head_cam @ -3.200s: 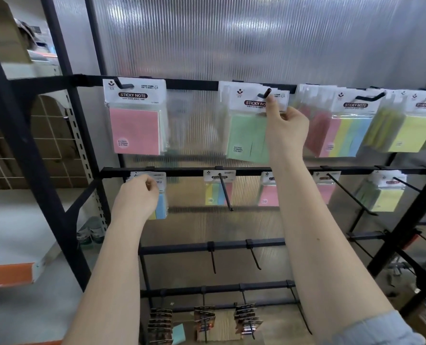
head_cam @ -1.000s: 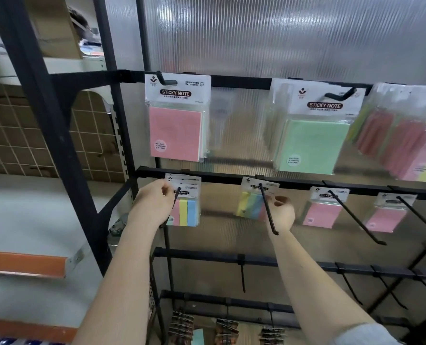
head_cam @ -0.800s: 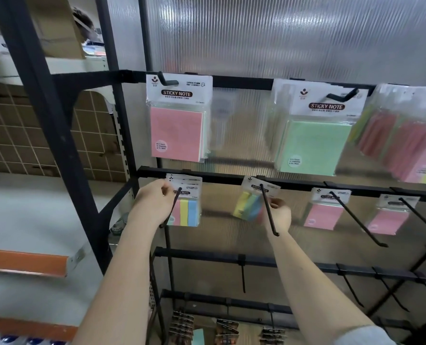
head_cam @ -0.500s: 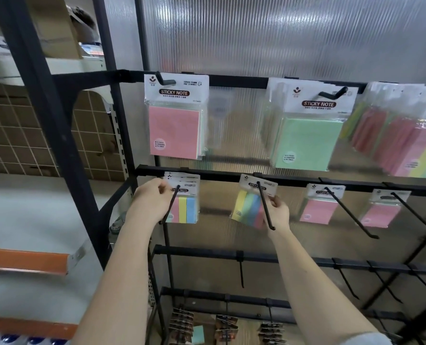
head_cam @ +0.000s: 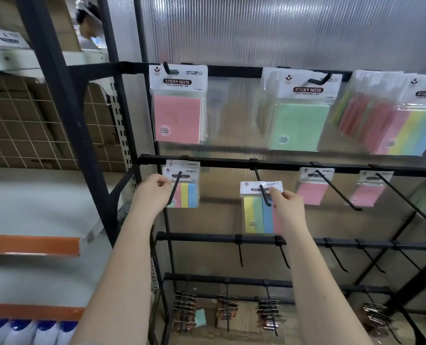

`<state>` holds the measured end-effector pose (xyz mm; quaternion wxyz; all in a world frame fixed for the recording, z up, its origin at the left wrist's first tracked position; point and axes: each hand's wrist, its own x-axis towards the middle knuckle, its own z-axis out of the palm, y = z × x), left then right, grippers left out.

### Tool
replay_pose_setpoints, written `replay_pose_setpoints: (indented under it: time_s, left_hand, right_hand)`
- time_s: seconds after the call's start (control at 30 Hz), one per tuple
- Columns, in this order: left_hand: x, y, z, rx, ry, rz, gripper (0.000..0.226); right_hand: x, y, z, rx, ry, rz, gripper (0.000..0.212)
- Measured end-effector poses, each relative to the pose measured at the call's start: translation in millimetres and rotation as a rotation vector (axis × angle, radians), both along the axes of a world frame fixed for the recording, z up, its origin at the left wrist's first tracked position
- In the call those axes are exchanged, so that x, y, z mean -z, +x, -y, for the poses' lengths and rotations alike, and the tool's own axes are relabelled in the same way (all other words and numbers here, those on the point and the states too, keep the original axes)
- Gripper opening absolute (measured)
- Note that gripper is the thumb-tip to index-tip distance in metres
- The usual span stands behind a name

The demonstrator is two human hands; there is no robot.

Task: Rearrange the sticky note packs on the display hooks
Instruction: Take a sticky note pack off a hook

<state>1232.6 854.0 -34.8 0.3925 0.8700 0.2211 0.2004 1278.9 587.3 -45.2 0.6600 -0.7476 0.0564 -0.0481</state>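
A striped sticky note pack point(head_cam: 259, 207) is pinched at its white header card by the fingers point(head_cam: 278, 194) of the right hand point(head_cam: 288, 207). The pack is found near the front tip of the middle hook point(head_cam: 263, 189) on the second rail point(head_cam: 232, 162), and it looks almost slid off. It cannot be told if the hook is through the hole or just in front of the card.

At about 9 o'clock from that pack, the left hand point(head_cam: 151, 192) is curled at the left hook point(head_cam: 174, 188), where a small stack of striped packs point(head_cam: 184, 186) is hung. Whether the hook or the stack is gripped cannot be told; the fingers are bent in.

The job seems to be in the middle. The held pack is likely meant to be joined to the stack of the same kind on the left, so that move is judged to be left to do. On the top rail, a pink pack point(head_cam: 178, 108) and a green pack point(head_cam: 299, 115) are hung neatly. At 3 o'clock, two small pink packs point(head_cam: 311, 188) are hung far back on long hooks.

Open room is seen between the two hands. The upturned hook tips must be cleared by the card hole. Bare hooks are seen on the third rail point(head_cam: 256, 239) at 6 o'clock.
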Motion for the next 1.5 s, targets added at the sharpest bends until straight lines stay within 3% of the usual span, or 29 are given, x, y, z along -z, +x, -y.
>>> replay_pose_setpoints:
  time_s: [0.1,0.23,0.37,0.53,0.63,0.8,1.03,1.17,1.3,1.5]
  left_hand:
    - [1,4,-1,0.004,-0.058,-0.044,0.025]
    - [-8,19,-7,-0.036,-0.205,-0.104,0.017]
    - [-12,34,-6,-0.112,-0.246,-0.225,0.031]
    - [0,41,-4,-0.078,-0.435,-0.192,0.027]
    - [6,41,-4,-0.144,-0.519,-0.134,0.013]
    - [18,40,-5,-0.197,-0.556,-0.064,0.014]
    - [32,34,0,-0.026,-0.768,0.0,0.022]
    - [31,32,-1,0.026,-0.726,-0.026,0.03]
    - [23,30,1,-0.052,-0.739,0.011,0.029]
    - [20,-1,4,-0.008,-0.441,0.017,0.036]
  right_hand:
    - [-8,-14,1,-0.006,-0.049,-0.012,0.022]
    - [-17,-29,5,0.057,-0.218,0.035,0.038]
    - [-29,-44,9,0.107,-0.444,0.078,0.041]
    - [-43,-56,14,0.138,-0.604,0.129,0.039]
    - [-51,-58,15,0.139,-0.612,0.169,0.039]
    - [-57,-57,13,0.124,-0.564,0.187,0.039]
    - [-62,-56,12,0.103,-0.518,0.199,0.038]
    - [-66,-57,12,0.104,-0.522,0.206,0.037]
    - [-70,-58,12,0.093,-0.507,0.215,0.035]
    - [-73,-69,10,0.093,-0.495,0.226,0.03]
